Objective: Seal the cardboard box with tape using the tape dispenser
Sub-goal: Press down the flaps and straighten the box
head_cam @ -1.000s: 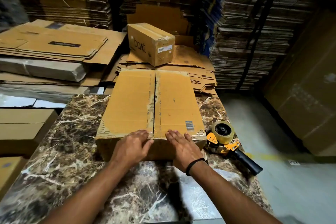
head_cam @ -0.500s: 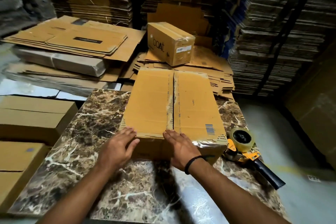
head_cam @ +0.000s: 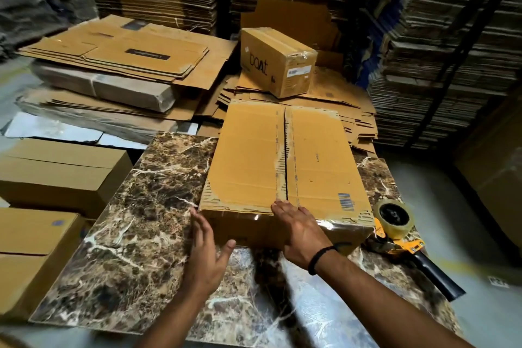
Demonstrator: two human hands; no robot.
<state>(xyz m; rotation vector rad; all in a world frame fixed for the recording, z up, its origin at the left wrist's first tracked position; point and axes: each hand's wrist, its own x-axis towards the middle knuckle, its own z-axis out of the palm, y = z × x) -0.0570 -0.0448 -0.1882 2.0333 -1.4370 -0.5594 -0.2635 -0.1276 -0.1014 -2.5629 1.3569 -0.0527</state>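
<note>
Both forearms are reaching forward, the left hand (head_cam: 207, 256) hovering with its fingers spread loosely, the right hand (head_cam: 300, 230) lying flat, palm down, a black band circling its wrist.

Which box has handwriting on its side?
The small sealed box behind the table, resting on flattened cardboard: "boat" is written on its side. The large box under the hands has only printed marks.

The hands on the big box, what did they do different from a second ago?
The left hand slid off the cardboard box top to its near left corner, fingers spread, above the marble table. The right hand stayed flat at the flap seam. The tape dispenser stayed untouched beside the box; flaps remain untaped.
</note>
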